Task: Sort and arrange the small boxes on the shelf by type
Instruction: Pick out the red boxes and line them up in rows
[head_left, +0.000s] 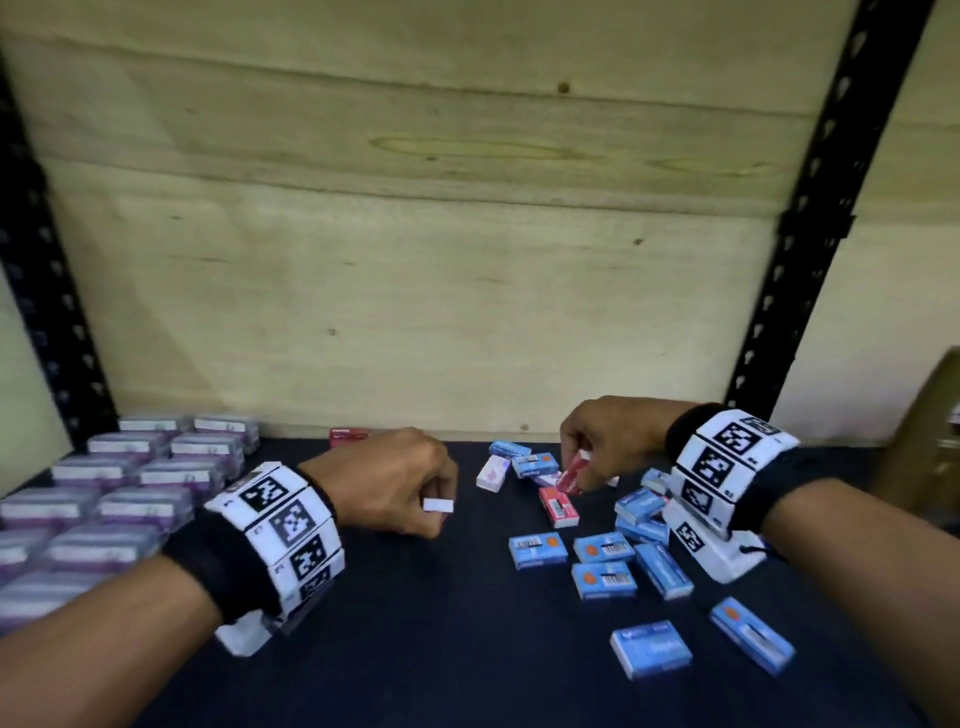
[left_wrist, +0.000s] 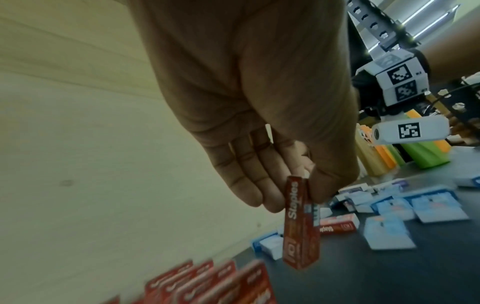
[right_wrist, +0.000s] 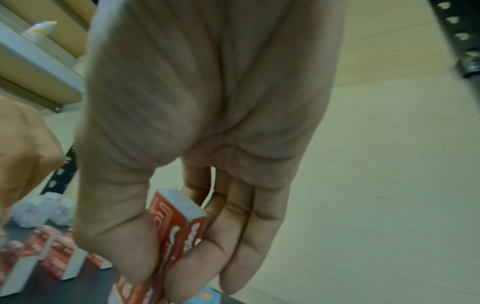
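Note:
My left hand (head_left: 415, 493) hovers over the dark shelf (head_left: 415, 649) and pinches a red staples box (left_wrist: 301, 226) between thumb and fingers; only its white end (head_left: 438, 505) shows in the head view. My right hand (head_left: 582, 467) is over the loose pile and grips another red box (head_left: 571, 475), which hangs between thumb and fingers (right_wrist: 179, 222). Blue boxes (head_left: 602, 564) lie scattered on the right. One red box (head_left: 558, 506) lies flat in the pile. Neat rows of boxes (head_left: 119, 499) fill the left; they look purplish here and red in the left wrist view (left_wrist: 207, 283).
A plywood back wall (head_left: 415, 260) closes the shelf. Black perforated posts stand at the left (head_left: 47, 291) and right (head_left: 810, 234). A lone red box (head_left: 348, 436) sits at the back, a pink-white box (head_left: 491, 473) beside the pile. A cardboard box (head_left: 930, 447) is at far right.

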